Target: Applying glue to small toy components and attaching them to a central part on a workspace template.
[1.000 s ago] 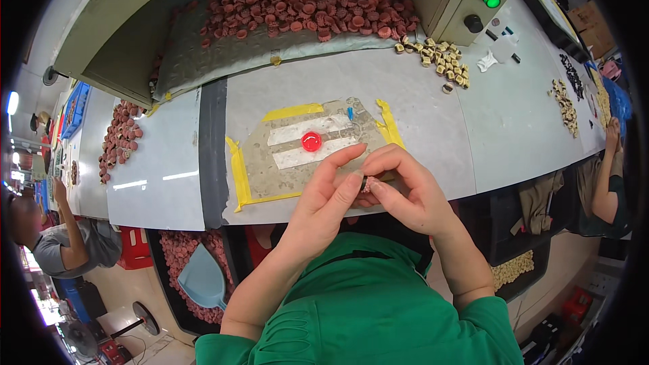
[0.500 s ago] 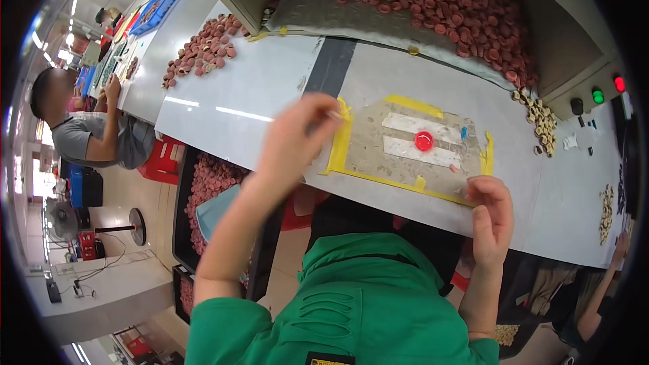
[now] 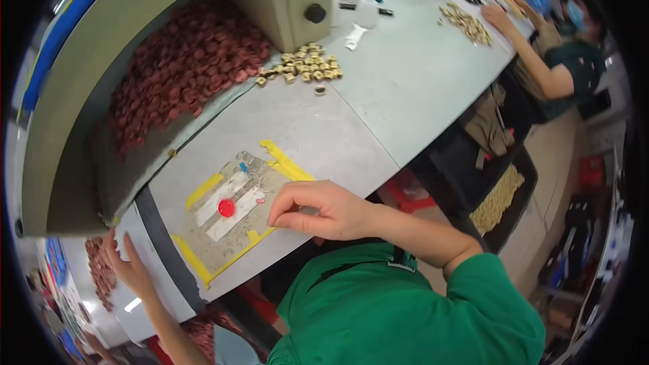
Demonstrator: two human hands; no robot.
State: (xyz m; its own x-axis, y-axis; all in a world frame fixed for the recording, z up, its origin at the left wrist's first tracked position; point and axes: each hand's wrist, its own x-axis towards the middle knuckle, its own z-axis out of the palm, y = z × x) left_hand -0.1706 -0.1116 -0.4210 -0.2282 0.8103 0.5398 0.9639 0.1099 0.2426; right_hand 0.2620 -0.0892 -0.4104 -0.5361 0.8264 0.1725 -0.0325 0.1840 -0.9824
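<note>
A round red piece (image 3: 226,207) rests across two white strips (image 3: 234,228) on a worn mat (image 3: 260,184) edged with yellow tape. Just right of that mat, my right hand (image 3: 323,209) hovers with fingers curled and thumb against the forefinger; anything in the pinch is hidden. My left hand (image 3: 128,267) is out at the left, below the machine's front corner, its fingers apart and nothing visible in them. Beyond the left hand lies a scatter of pinkish-brown round pieces (image 3: 100,274). A small blue bit (image 3: 243,167) sits at the mat's far edge.
Under a beige machine housing (image 3: 277,3) lies a large heap of dark-red caps (image 3: 186,67). Gold-coloured pieces (image 3: 311,64) are gathered beside its right side. A co-worker's arm (image 3: 534,61) reaches over another small pile (image 3: 466,23). A black bin (image 3: 527,196) stands below the table.
The view has swung to the right. My left hand has moved from beside the mat out to the left, fingers now spread. My right hand's fingers have drawn into a pinch. The red piece stays on the strips.
</note>
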